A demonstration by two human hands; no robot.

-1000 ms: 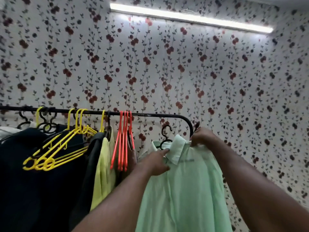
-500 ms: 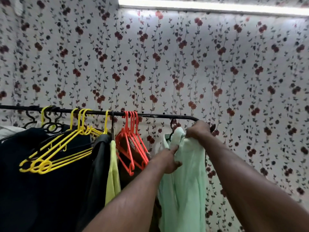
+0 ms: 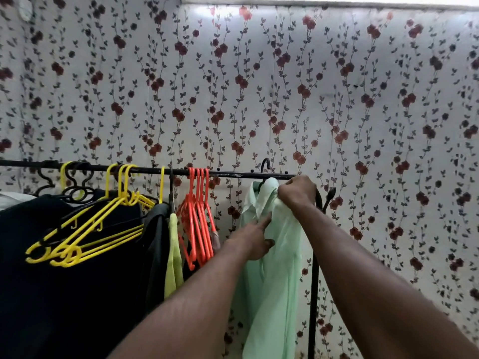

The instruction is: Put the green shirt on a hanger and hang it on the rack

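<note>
The light green shirt (image 3: 269,286) hangs edge-on at the right end of the black rack rail (image 3: 233,174). Its black hanger hook (image 3: 265,165) sits over the rail. My right hand (image 3: 295,190) grips the shirt's collar and shoulder just under the rail. Lower down, my left hand (image 3: 252,239) holds the shirt's front, with its index finger pointing up along the cloth. The hanger's body is hidden inside the shirt.
Left of the shirt hang several empty orange hangers (image 3: 198,216), a yellow-green garment (image 3: 173,257), several yellow hangers (image 3: 85,229) and dark clothes (image 3: 64,281). The rack's black upright (image 3: 313,294) stands right beside the shirt. Floral wallpaper (image 3: 285,86) lies behind.
The shirt has turned from facing me to edge-on, and its hook has gone up over the rail. My right hand rose to the rail end; the left slid lower.
</note>
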